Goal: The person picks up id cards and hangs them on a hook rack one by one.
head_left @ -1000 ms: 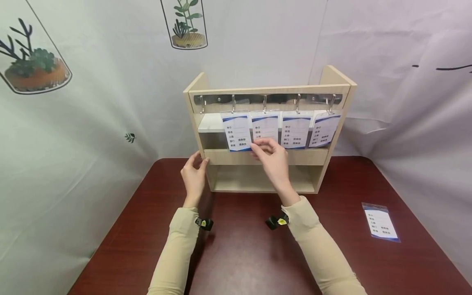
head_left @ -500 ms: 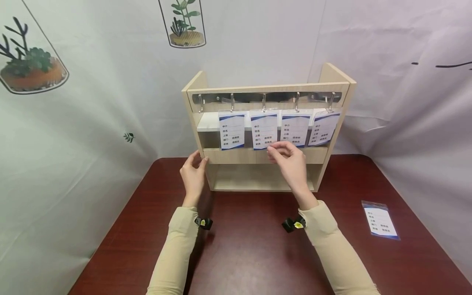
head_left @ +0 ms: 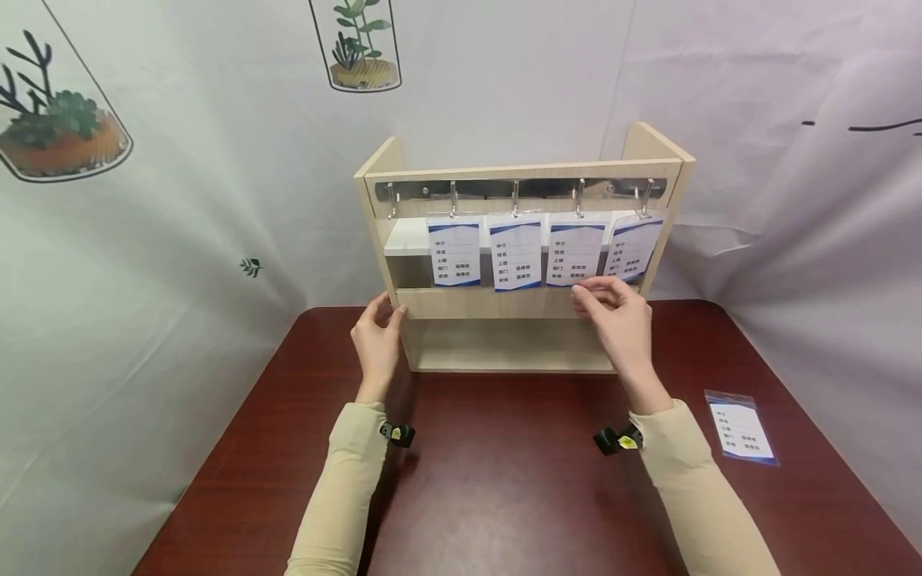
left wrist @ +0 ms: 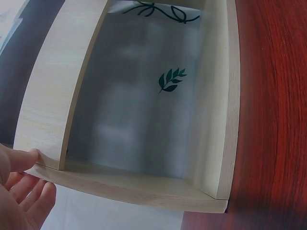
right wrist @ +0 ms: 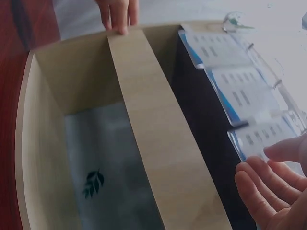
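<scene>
In the head view my left hand point(head_left: 378, 336) grips the left side of a small pale wooden shelf point(head_left: 504, 306). Its thumb lies on the front board and its fingers on the outer side panel, as the left wrist view shows. Several clear-sleeved name badges hang from the shelf's hooks: a left one point(head_left: 455, 254), a second point(head_left: 516, 254), a third point(head_left: 575, 252) and a right one point(head_left: 635, 244). My right hand point(head_left: 623, 324) pinches the lower edge of the third badge between thumb and fingers, overlapping the bottom of the right one.
Another name badge point(head_left: 742, 428) lies flat on the dark red table point(head_left: 497, 480), at the right. The leftmost hook point(head_left: 392, 202) bears no badge. Behind the shelf hangs a pale curtain point(head_left: 504, 80) printed with plants.
My right hand has moved right along the row, from the second badge to the third. The left badges have shifted slightly where they hang. My left hand stays on the shelf's side.
</scene>
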`<state>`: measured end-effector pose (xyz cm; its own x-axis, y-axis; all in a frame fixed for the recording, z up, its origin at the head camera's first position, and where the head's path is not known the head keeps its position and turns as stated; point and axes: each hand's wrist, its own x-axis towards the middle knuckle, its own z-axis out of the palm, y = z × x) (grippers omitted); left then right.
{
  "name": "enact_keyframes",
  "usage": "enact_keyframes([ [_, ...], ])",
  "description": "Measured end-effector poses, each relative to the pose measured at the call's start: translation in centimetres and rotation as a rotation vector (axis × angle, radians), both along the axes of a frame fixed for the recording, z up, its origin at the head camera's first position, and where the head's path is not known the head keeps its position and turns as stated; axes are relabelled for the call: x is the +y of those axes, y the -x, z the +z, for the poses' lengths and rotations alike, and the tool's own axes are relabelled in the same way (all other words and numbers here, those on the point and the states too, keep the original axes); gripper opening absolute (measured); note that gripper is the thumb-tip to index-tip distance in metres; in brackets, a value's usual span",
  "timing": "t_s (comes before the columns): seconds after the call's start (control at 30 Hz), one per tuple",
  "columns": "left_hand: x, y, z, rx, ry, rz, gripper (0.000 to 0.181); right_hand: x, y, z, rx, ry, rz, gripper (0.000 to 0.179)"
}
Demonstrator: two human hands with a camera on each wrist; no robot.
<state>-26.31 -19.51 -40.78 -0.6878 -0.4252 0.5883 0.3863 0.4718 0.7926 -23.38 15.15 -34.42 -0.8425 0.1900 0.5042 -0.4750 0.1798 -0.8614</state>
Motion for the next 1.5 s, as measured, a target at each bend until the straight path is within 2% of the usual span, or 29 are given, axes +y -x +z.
enact_keyframes([
  [0.2, 0.1, -0.1, 0.1, -0.017, -0.007, -0.014, 0.037, 3.1, -0.4, -0.2, -0.027, -0.063, -0.092, 0.027],
  [0.5, 0.0, 0.0, 0.1, -0.014, -0.006, -0.004, 0.038, 8.4, -0.7, -0.4, -0.076, -0.061, -0.217, 0.026],
  [0.63, 0.1, 0.0, 0.1, -0.019, -0.011, -0.015, 0.038, 10.4, -1.3, -0.7, -0.095, -0.108, -0.268, 0.028],
  [1.0, -0.1, -0.2, 0.0, -0.013, -0.007, 0.0, 0.037, 14.1, -1.9, -2.8, -0.18, -0.162, -0.317, 0.028],
  [1.07, -0.1, -0.2, 0.0, -0.016, -0.004, -0.005, 0.037, 14.6, -2.0, -3.3, -0.197, -0.198, -0.342, 0.029],
  [1.17, -0.1, -0.3, 0.0, -0.016, -0.007, -0.012, 0.037, 15.4, -2.2, -4.0, -0.234, -0.311, -0.375, 0.036],
  [1.3, -0.1, -0.2, 0.0, -0.011, -0.009, -0.012, 0.037, 16.4, -2.1, -5.3, -0.263, -0.454, -0.373, 0.044],
  [1.5, -0.1, 0.0, -0.1, 0.002, 0.0, -0.009, 0.037, 18.0, -1.9, -6.8, -0.284, -0.525, -0.362, 0.043],
])
